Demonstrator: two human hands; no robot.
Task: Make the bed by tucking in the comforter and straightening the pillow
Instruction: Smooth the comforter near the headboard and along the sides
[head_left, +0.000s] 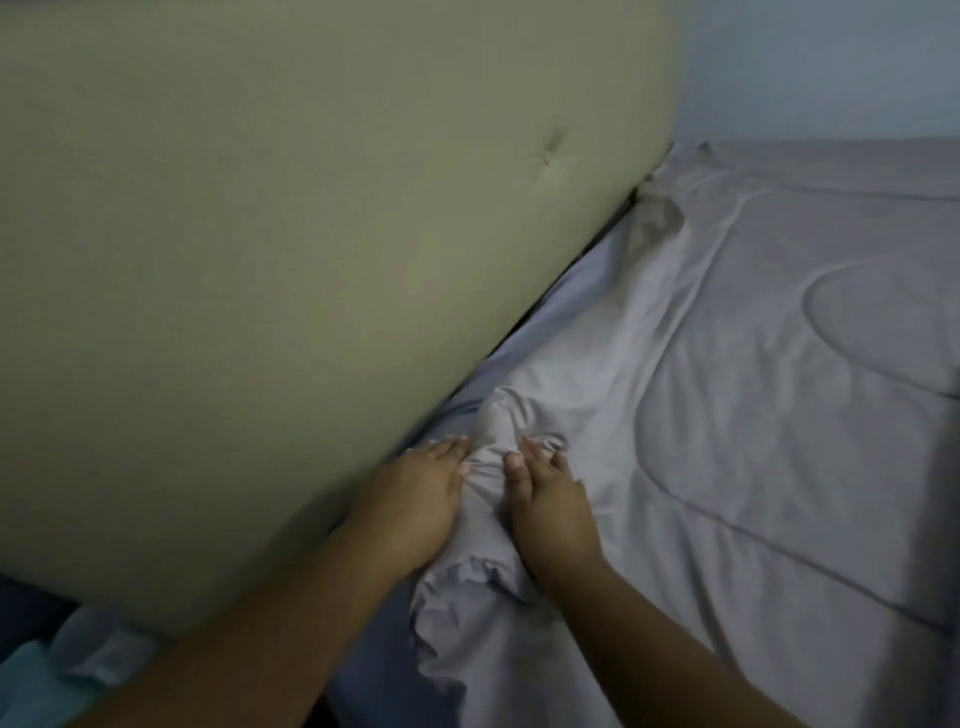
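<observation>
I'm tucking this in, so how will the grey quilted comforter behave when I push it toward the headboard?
The grey quilted comforter probably bunches rather than slides flat: it is already gathered between both hands. It looks soft and floppy, given its ruffled edge.

Grey quilted comforter (727, 389) — spread flat, ruffled edge bunched beside headboard (260, 260)

Two hands (421, 499) (550, 509); one comforter (727, 415); one headboard (260, 260)

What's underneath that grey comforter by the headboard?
Beside the comforter edge, a strip of bluish sheet shows along the headboard. Both hands, left hand and right hand, press the bunched edge. Anything further under it is covered.
</observation>
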